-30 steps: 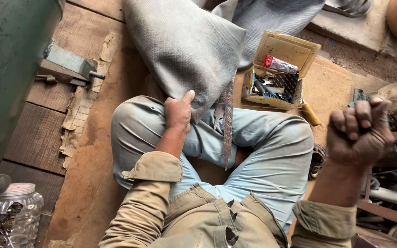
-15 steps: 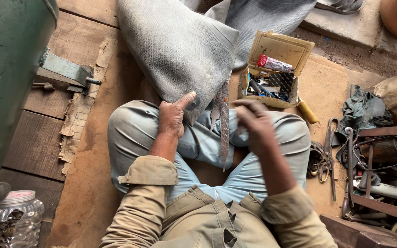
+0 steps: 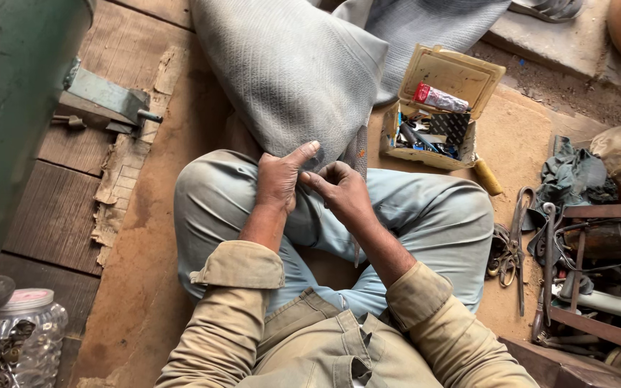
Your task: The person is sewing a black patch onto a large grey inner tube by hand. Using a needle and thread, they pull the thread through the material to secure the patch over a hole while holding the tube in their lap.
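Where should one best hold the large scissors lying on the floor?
Grip the large scissors at the ring handles, coming from the person's side. The handles lie nearest the knee, beside the wire coil; the long blades point away, toward the open box.

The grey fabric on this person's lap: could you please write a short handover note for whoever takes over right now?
Left hand: grips the lower edge of the grey fabric over the left knee.
Right hand: fingers pinch the same edge beside it.
The fabric drapes from the wooden floor onto the lap.
Open tool box lies by the right knee; scissors lie to the right.
Done: edge gathered in both hands. Left: no tool picked up yet.
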